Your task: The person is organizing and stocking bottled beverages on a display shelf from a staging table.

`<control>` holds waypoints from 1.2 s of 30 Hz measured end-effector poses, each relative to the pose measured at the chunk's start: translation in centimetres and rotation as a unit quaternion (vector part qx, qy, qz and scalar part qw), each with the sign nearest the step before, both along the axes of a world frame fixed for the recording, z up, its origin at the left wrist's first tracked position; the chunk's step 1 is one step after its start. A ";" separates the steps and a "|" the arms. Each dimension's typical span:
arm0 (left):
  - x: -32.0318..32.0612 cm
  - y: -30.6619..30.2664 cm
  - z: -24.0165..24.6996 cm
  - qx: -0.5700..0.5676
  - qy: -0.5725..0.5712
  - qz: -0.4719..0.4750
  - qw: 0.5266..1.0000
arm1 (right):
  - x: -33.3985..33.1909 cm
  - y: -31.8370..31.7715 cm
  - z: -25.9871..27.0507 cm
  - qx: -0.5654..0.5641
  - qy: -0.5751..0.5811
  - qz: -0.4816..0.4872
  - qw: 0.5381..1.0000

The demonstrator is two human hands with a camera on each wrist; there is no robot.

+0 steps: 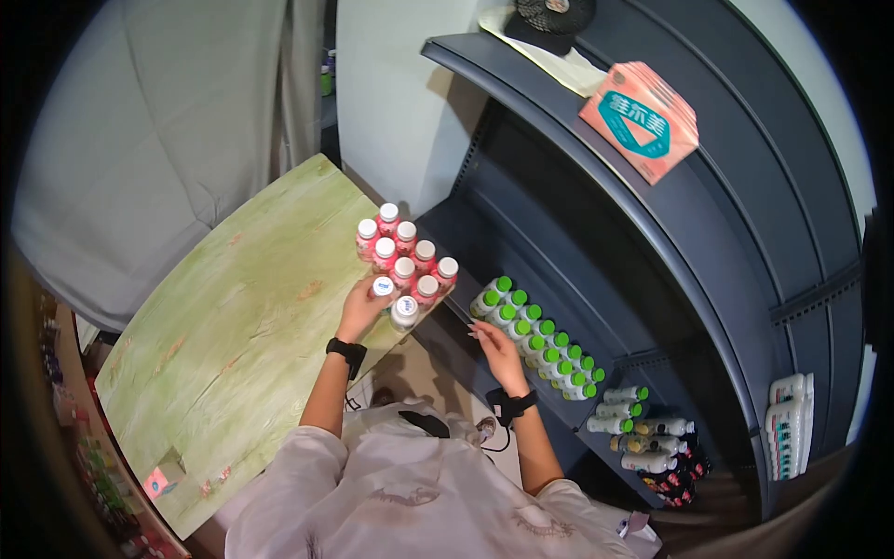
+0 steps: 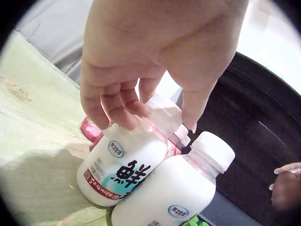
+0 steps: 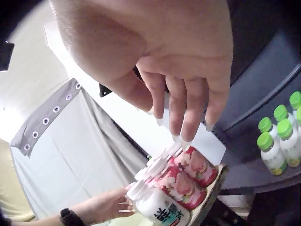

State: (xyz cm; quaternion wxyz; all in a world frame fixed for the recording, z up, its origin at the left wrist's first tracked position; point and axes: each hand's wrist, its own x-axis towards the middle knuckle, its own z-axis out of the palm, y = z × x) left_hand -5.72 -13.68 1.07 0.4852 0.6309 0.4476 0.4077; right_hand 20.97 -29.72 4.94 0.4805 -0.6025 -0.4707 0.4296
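White fills two clear-necked bottles (image 2: 164,190) near the edge of the tabletop (image 1: 214,345); the left hand (image 1: 358,312) grips one's cap (image 2: 164,113), the right hand (image 1: 498,354) hovers empty, fingers extended. Labels hide the pink bottles' (image 3: 181,186) contents.

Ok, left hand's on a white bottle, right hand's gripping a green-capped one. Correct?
No: the right hand holds nothing; the right wrist view shows it apart from the green-capped bottles. The left hand is on a white bottle.

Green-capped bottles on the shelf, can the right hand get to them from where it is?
Probably yes: the right hand looks empty and near the green-capped bottles, with nothing visible between them.
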 end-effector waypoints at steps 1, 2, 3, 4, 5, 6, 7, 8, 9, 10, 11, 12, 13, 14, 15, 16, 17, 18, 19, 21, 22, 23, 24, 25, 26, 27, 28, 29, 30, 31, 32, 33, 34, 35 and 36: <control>-0.2 0.2 -0.8 -0.006 0.009 -0.001 1.000 | 1.0 -1.1 0.3 -0.005 0.023 -0.013 1.000; -0.1 0.4 -1.4 -0.010 0.018 -0.001 1.000 | 1.9 -2.0 0.7 -0.008 0.045 -0.025 0.999; 0.0 0.0 -0.7 0.005 0.005 0.017 1.000 | 2.8 -2.9 1.0 -0.005 0.052 -0.042 0.998; -0.1 -0.1 -0.2 -0.008 0.051 0.030 0.998 | 4.0 -3.8 0.7 0.023 0.047 -0.050 0.997; -0.5 -0.2 0.3 -0.021 0.097 0.045 0.994 | 5.1 -4.7 0.5 0.020 0.045 -0.068 0.996; -0.8 -0.3 0.5 -0.034 0.143 0.060 0.987 | 5.9 -5.4 0.7 0.016 0.044 -0.086 0.995; -1.0 -0.6 0.5 0.016 0.135 0.089 0.987 | 6.7 -6.1 0.8 0.019 0.045 -0.104 0.993; -1.1 -1.0 0.6 0.027 0.115 0.127 0.985 | 7.3 -6.8 1.0 0.018 0.047 -0.116 0.992; -1.1 -1.4 1.2 0.039 0.095 0.165 0.981 | 7.6 -7.4 2.0 0.016 0.048 -0.128 0.991; -1.0 -1.7 2.1 0.054 0.072 0.200 0.976 | 8.0 -8.0 2.9 0.017 0.048 -0.142 0.989; -0.9 -1.9 3.1 0.055 0.067 0.218 0.972 | 8.5 -8.7 3.2 0.011 0.047 -0.160 0.986; -0.6 -2.4 4.4 0.057 0.058 0.230 0.970 | 9.2 -9.5 3.5 0.011 0.042 -0.153 0.987; 0.3 -3.1 6.2 0.076 0.043 0.233 0.969 | 9.8 -10.4 3.8 0.014 0.036 -0.150 0.988; 1.3 -3.8 8.1 0.096 0.023 0.232 0.968 | 10.6 -11.2 4.2 0.019 0.027 -0.151 0.988; 2.3 -4.6 9.8 0.120 0.017 0.217 0.969 | 11.3 -12.3 4.9 0.027 0.037 -0.139 0.989; 3.5 -5.3 11.5 0.143 0.011 0.198 0.970 | 11.5 -13.1 6.5 -0.002 0.038 -0.149 0.988; 4.9 -6.0 13.3 0.153 -0.003 0.180 0.972 | 12.0 -14.0 7.9 0.006 0.013 -0.142 0.990; 6.3 -6.7 14.9 0.164 -0.017 0.160 0.973 | 12.6 -15.0 9.2 0.013 -0.011 -0.139 0.990; 8.0 -7.5 15.9 0.178 -0.046 0.142 0.973 | 13.0 -16.0 10.6 0.019 -0.037 -0.139 0.989; 11.5 -10.1 17.9 0.189 -0.075 0.099 0.974 | 14.1 -18.4 14.0 0.030 -0.064 -0.141 0.987; 13.2 -12.2 18.7 0.194 -0.079 0.077 0.975 | 14.4 -19.9 14.8 0.053 -0.066 -0.149 0.985; 15.3 -14.2 19.5 0.220 -0.058 0.055 0.972 | 15.1 -21.3 16.5 0.059 -0.100 -0.152 0.982; 17.3 -16.4 20.2 0.249 -0.036 0.038 0.967 | 15.8 -22.8 17.9 0.063 -0.132 -0.153 0.977; 19.5 -18.7 21.2 0.278 -0.063 -0.007 0.959 | 16.6 -24.7 18.6 0.062 -0.126 -0.147 0.979; 21.4 -20.9 22.1 0.305 -0.087 -0.049 0.947 | 17.4 -26.5 20.2 0.072 -0.139 -0.135 0.978; 23.1 -22.8 22.9 0.300 -0.096 -0.117 0.942 | 18.1 -28.4 21.4 0.109 -0.148 -0.145 0.972; 24.7 -24.8 23.7 0.296 -0.103 -0.181 0.932 | 18.8 -30.4 22.5 0.145 -0.158 -0.151 0.965; 25.9 -26.8 24.5 0.295 -0.127 -0.222 0.921 | 18.8 -32.7 23.4 0.168 -0.174 -0.176 0.954; 27.5 -29.1 27.6 0.294 -0.119 -0.253 0.914 | 19.4 -34.4 24.6 0.166 -0.180 -0.202 0.948; 29.6 -30.9 28.3 0.302 -0.137 -0.298 0.895 | 20.1 -36.6 25.2 0.182 -0.181 -0.230 0.939; 31.2 -32.2 28.7 0.307 -0.155 -0.343 0.874 | 20.7 -38.6 25.6 0.197 -0.182 -0.257 0.929; 33.1 -33.5 28.7 0.299 -0.162 -0.388 0.856 | 21.0 -40.5 26.2 0.201 -0.182 -0.295 0.916; 35.2 -34.9 28.7 0.289 -0.168 -0.433 0.837 | 21.8 -42.5 26.0 0.214 -0.198 -0.321 0.901; 37.5 -36.3 29.2 0.300 -0.201 -0.462 0.810 | 22.5 -44.4 26.4 0.225 -0.217 -0.353 0.882; 39.1 -38.2 29.4 0.297 -0.216 -0.494 0.788 | 22.5 -46.5 26.7 0.242 -0.240 -0.383 0.859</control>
